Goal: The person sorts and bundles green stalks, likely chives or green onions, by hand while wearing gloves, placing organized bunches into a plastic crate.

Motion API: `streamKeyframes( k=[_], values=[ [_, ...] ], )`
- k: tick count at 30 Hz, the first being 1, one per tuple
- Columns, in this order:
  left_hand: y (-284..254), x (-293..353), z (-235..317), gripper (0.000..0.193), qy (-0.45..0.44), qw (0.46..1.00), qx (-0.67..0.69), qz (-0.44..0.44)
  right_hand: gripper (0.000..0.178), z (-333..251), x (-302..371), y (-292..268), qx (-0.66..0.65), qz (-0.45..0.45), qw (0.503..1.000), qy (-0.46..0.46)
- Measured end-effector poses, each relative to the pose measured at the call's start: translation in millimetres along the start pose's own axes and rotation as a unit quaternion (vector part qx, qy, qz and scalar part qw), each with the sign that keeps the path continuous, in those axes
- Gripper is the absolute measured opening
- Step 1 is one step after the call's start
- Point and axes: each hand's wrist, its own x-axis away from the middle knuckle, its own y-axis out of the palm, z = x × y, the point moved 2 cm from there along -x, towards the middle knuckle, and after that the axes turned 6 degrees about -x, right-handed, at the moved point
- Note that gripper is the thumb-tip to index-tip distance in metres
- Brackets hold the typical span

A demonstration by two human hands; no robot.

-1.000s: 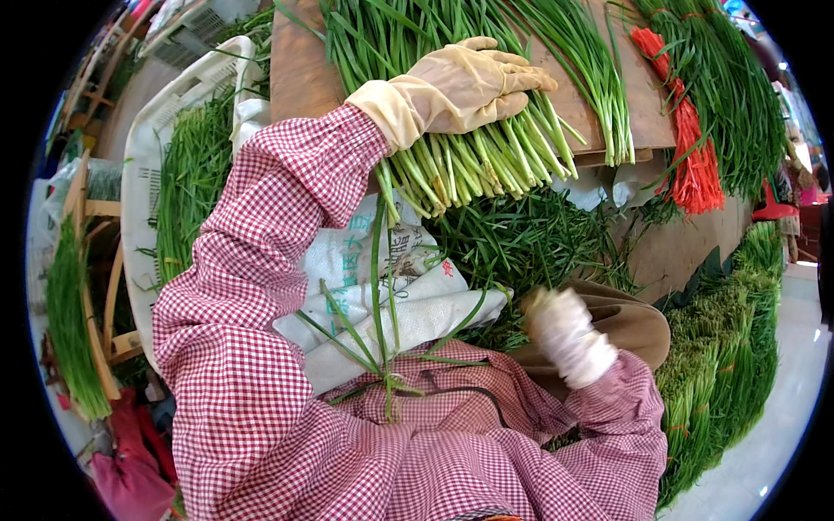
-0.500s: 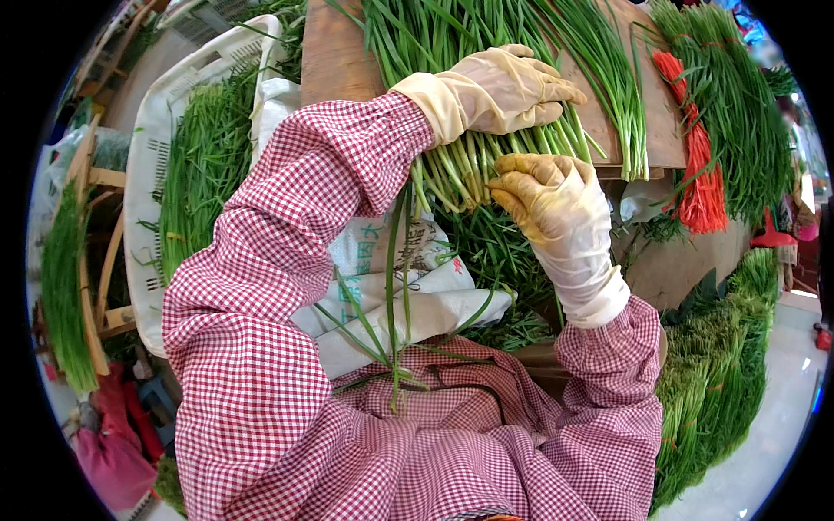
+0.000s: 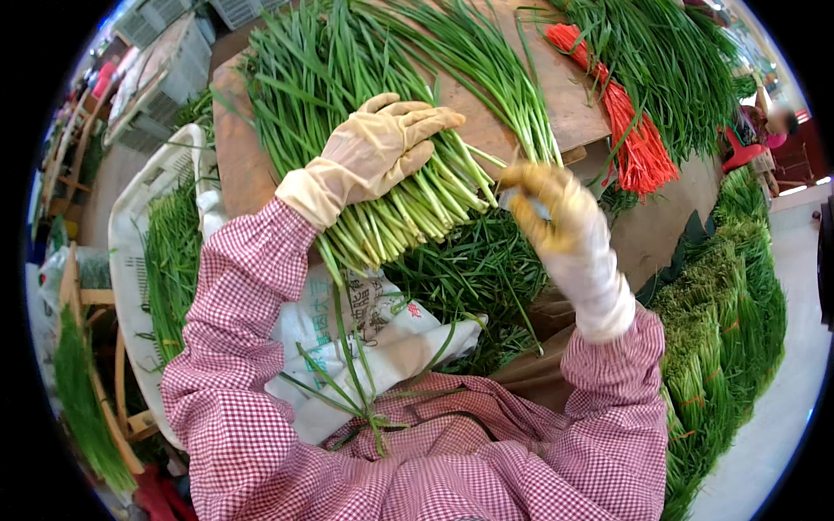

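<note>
Two gloved hands work one bundle of green stalks [image 3: 408,187] on the wooden board [image 3: 556,104]. Left hand [image 3: 382,148] presses flat on it; right hand [image 3: 547,204] is blurred, grip unclear. Stalks look light, limp, bruisable: hold near pale cut ends.

Bench [image 3: 556,104]: brown wooden board, worn top.
On it, left: green chive bunch [image 3: 347,113], pale ends toward person.
On it, right: red ties [image 3: 634,130].

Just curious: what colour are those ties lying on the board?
Bright orange-red ties, clearest in the head view, upper right.
</note>
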Motion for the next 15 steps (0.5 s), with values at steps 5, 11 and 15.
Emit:
streamKeyframes(
  k=[5,11,15],
  values=[
    [-1.7,-0.3,6.9,0.042,-0.010,0.999,-0.042,-0.014,0.035,41.7,-21.9,33.8,-0.005,-0.052,0.996,0.066],
    [-0.2,3.9,7.9,0.035,-0.012,0.996,-0.035,-0.080,0.034,11.2,13.2,73.6,0.073,0.031,0.997,0.017],
    [-1.7,0.2,9.8,0.030,-0.021,0.999,0.026,-0.039,0.029,7.1,7.6,14.0,-0.010,-0.067,0.994,0.086]
  ],
)
